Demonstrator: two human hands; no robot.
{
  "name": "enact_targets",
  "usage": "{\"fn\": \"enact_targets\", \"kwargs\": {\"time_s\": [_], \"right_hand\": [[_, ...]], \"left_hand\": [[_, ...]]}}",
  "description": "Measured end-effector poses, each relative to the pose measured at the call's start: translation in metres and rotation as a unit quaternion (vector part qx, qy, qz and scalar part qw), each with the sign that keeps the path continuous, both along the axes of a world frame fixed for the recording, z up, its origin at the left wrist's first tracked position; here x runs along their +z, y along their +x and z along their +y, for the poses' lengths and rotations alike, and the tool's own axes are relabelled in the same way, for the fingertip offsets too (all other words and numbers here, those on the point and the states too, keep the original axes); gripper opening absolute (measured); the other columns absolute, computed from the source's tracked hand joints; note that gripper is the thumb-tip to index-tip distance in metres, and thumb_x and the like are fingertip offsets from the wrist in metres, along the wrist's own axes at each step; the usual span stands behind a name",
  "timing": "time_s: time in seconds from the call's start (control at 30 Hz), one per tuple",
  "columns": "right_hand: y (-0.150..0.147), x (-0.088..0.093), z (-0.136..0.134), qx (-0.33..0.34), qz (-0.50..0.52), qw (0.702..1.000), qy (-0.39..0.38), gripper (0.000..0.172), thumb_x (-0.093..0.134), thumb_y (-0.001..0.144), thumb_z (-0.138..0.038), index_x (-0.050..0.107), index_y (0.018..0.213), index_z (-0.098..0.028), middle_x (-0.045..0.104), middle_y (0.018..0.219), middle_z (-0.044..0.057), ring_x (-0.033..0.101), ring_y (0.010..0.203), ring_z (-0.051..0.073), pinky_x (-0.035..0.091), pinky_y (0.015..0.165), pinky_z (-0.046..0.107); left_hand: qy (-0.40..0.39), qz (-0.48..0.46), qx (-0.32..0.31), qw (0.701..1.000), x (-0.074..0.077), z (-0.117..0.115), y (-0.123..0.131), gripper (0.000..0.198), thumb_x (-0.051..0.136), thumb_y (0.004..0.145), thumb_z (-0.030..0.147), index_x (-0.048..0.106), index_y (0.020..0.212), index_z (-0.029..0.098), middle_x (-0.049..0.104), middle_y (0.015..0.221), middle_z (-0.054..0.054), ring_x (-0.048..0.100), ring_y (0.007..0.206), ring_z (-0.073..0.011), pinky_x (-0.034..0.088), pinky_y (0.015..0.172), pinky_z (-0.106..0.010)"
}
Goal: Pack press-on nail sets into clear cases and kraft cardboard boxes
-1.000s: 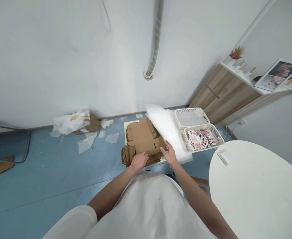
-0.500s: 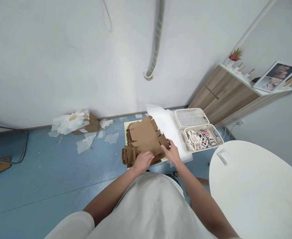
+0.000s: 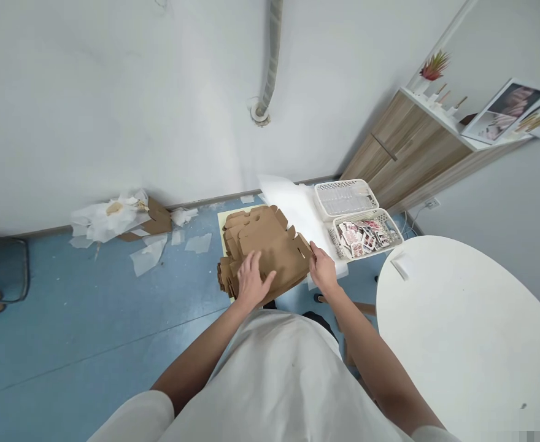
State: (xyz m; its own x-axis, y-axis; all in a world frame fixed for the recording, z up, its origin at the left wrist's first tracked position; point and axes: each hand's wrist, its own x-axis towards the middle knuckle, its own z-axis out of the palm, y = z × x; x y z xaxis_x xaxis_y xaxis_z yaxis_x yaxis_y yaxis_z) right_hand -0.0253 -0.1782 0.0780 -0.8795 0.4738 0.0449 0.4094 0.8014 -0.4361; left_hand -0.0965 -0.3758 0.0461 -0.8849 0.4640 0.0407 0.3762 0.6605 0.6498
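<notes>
A flat brown cardboard box blank (image 3: 279, 248) with cut flaps and slots lies on top of a stack of similar blanks (image 3: 226, 273), slightly turned. My right hand (image 3: 323, 269) pinches the blank's right edge between thumb and fingers. Over the blank's lower left part is my left hand (image 3: 251, 279), its fingers spread and thumb apart; whether it touches the cardboard I cannot tell. Beneath the stack shows a pale yellow surface (image 3: 223, 221). White foam sheets (image 3: 293, 205) lie just to the right of the cardboard.
Two white plastic baskets stand at the right: one holds clear packs (image 3: 346, 199), the other printed cards (image 3: 366, 236). A round white table (image 3: 463, 319) is near on the right. An opened carton (image 3: 157, 218) with crumpled wrapping sits by the wall at left.
My left hand has moved left and opened its fingers over the cardboard. My right hand now grips the top blank's right edge, and the blank has turned slightly. The camera view has shifted.
</notes>
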Motion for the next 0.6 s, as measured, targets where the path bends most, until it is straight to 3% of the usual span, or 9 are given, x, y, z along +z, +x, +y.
{"fn": "enact_targets", "kwargs": {"time_s": [0.1,0.2,0.3,0.4,0.5,0.6], "right_hand": [[0.006,0.000,0.007,-0.027,0.081,0.996,-0.031,0.047,0.028,0.081,-0.019,0.039,0.127,-0.015,0.061,0.096,0.009,0.056,0.083,0.020,0.043,0.072,0.032],[0.022,0.001,0.019,-0.075,0.141,0.986,-0.051,0.047,0.028,0.081,-0.019,0.040,0.127,-0.014,0.061,0.095,0.009,0.056,0.084,0.019,0.044,0.073,0.033],[0.050,0.003,0.037,-0.138,0.181,0.972,-0.063,0.048,0.029,0.080,-0.019,0.043,0.125,-0.015,0.061,0.100,0.009,0.055,0.089,0.019,0.043,0.078,0.034],[0.088,0.007,0.057,-0.226,0.208,0.948,-0.085,0.048,0.028,0.081,-0.021,0.042,0.126,-0.015,0.059,0.107,0.009,0.055,0.093,0.019,0.042,0.082,0.034],[0.133,0.012,0.073,-0.308,0.227,0.918,-0.105,0.048,0.027,0.082,-0.024,0.040,0.128,-0.015,0.059,0.108,0.009,0.055,0.095,0.019,0.042,0.083,0.036],[0.183,0.014,0.085,-0.370,0.253,0.887,-0.106,0.047,0.028,0.083,-0.028,0.042,0.126,-0.015,0.056,0.114,0.010,0.051,0.104,0.020,0.040,0.087,0.037]], "left_hand": [[0.009,-0.053,0.108,0.993,-0.003,-0.004,-0.010,0.081,0.053,0.072,0.050,0.014,0.135,0.018,0.021,0.139,-0.016,0.025,0.126,-0.0322,0.029,0.096,-0.049],[0.047,-0.119,0.118,0.985,-0.005,0.002,-0.016,0.086,0.056,0.070,0.048,0.009,0.136,0.019,0.025,0.138,-0.016,0.041,0.117,-0.0281,0.037,0.092,-0.043],[0.087,-0.154,0.063,0.982,-0.006,0.020,-0.016,0.067,0.055,0.072,0.042,0.029,0.128,0.017,0.049,0.120,-0.014,0.055,0.099,-0.0217,0.044,0.083,-0.035],[0.111,-0.192,-0.035,0.975,-0.006,0.050,-0.006,0.035,0.051,0.075,0.038,0.053,0.100,0.015,0.063,0.092,-0.009,0.061,0.080,-0.0177,0.047,0.070,-0.030],[0.110,-0.207,-0.116,0.965,-0.003,0.088,0.014,0.026,0.048,0.074,0.038,0.057,0.081,0.014,0.064,0.076,-0.005,0.060,0.068,-0.0156,0.046,0.061,-0.026],[0.087,-0.197,-0.173,0.961,0.005,0.129,0.043,0.024,0.049,0.073,0.037,0.057,0.079,0.015,0.064,0.073,-0.003,0.060,0.063,-0.0142,0.045,0.058,-0.025]]}}
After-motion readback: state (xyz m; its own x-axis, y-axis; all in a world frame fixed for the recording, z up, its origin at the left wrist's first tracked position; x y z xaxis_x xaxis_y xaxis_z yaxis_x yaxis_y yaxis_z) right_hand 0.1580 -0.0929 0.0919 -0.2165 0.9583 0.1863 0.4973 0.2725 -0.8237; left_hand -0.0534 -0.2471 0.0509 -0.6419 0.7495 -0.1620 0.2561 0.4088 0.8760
